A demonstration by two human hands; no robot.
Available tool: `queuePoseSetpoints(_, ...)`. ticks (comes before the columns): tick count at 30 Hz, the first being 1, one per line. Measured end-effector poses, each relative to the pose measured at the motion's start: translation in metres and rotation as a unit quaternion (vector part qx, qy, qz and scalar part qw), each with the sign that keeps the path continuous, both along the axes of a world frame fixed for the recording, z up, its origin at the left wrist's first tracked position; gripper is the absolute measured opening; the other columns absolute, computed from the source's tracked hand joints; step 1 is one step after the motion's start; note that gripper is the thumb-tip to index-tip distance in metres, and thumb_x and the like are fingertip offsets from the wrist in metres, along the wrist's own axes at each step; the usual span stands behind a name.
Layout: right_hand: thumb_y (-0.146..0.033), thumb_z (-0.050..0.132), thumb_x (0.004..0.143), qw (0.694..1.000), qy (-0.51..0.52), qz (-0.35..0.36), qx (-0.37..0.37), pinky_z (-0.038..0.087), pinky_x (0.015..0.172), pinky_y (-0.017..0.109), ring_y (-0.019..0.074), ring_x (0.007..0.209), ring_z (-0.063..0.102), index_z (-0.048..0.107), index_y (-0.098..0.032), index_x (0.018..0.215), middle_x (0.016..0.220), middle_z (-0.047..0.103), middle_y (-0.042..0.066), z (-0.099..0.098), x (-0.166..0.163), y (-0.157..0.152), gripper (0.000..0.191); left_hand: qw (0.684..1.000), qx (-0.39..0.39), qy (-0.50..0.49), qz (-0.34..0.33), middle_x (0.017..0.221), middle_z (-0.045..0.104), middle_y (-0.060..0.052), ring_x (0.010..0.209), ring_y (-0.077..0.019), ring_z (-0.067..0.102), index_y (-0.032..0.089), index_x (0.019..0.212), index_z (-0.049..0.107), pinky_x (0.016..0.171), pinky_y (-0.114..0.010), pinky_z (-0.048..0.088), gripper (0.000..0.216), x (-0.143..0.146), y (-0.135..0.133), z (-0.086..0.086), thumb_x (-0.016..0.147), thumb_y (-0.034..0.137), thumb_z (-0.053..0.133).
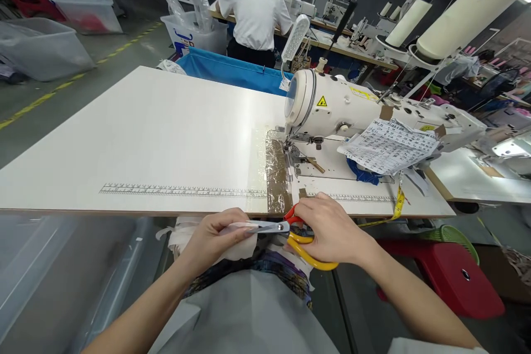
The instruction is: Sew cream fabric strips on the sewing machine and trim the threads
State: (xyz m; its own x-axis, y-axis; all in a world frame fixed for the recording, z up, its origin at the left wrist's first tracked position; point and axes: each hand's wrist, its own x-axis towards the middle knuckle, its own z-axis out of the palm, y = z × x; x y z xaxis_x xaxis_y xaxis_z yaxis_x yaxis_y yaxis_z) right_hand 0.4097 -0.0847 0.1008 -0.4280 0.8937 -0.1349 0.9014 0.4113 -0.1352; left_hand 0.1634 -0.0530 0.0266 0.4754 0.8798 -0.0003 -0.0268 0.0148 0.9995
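My right hand [329, 229] grips scissors with yellow and red handles [305, 246], just below the table's front edge. Their steel blades [265, 227] point left and lie against a piece of thin white fabric [238, 246]. My left hand [218, 235] is closed on that fabric and holds it up in front of my lap. More white fabric hangs down at the left of that hand. Patterned dark cloth shows under both hands.
A white sewing machine [332, 108] stands on the white table [157, 138], with a printed paper sheet [390, 146] draped over its arm. A yellow tape measure [399, 204] hangs at the table's front right. A red stool [448, 271] stands at the right. A person in white sits behind.
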Motion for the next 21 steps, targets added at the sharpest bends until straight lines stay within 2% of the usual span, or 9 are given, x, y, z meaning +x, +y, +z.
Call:
queuePoseSetpoints(6, -0.048, 0.063, 0.081, 0.999, -0.024, 0.030, 0.024, 0.025, 0.067, 0.031, 0.0142, 0.065, 0.048, 0.055, -0.019, 0.079, 0.072, 0.058, 0.001, 0.001, -0.007, 0.001, 0.030, 1.000, 0.010, 0.020, -0.018, 0.075, 0.064, -0.006, 0.069, -0.0180, 0.057, 0.017, 0.066, 0.071, 0.063, -0.027, 0.042, 0.027, -0.003, 0.002, -0.003, 0.082, 0.039, 0.069)
queuePoseSetpoints(11, -0.034, 0.061, 0.075, 0.997, -0.041, 0.042, 0.043, 0.024, 0.066, 0.032, 0.0125, 0.058, 0.044, 0.051, -0.019, 0.069, 0.065, 0.056, 0.000, -0.006, -0.004, 0.004, 0.019, 0.999, -0.014, 0.037, -0.028, 0.074, 0.063, -0.005, 0.067, -0.0170, 0.053, 0.017, 0.065, 0.068, 0.061, -0.026, 0.040, 0.029, -0.005, 0.001, -0.004, 0.081, 0.041, 0.070)
queuePoseSetpoints(16, -0.032, 0.059, 0.075, 0.998, -0.040, 0.043, 0.034, 0.024, 0.064, 0.031, 0.0122, 0.056, 0.044, 0.051, -0.019, 0.067, 0.063, 0.057, 0.000, -0.015, 0.000, 0.002, 0.018, 0.997, -0.045, 0.037, -0.046, 0.073, 0.061, -0.005, 0.066, -0.0170, 0.052, 0.016, 0.063, 0.066, 0.059, -0.026, 0.038, 0.033, -0.006, 0.000, -0.004, 0.080, 0.044, 0.070)
queuePoseSetpoints(21, -0.040, 0.061, 0.079, 0.998, -0.022, 0.040, 0.052, 0.025, 0.067, 0.031, 0.0139, 0.064, 0.048, 0.057, -0.018, 0.076, 0.071, 0.059, 0.001, -0.020, -0.004, -0.001, 0.022, 0.997, -0.052, 0.035, -0.045, 0.068, 0.060, -0.005, 0.063, -0.0167, 0.050, 0.017, 0.061, 0.068, 0.058, -0.026, 0.037, 0.032, -0.001, 0.000, -0.003, 0.077, 0.044, 0.071)
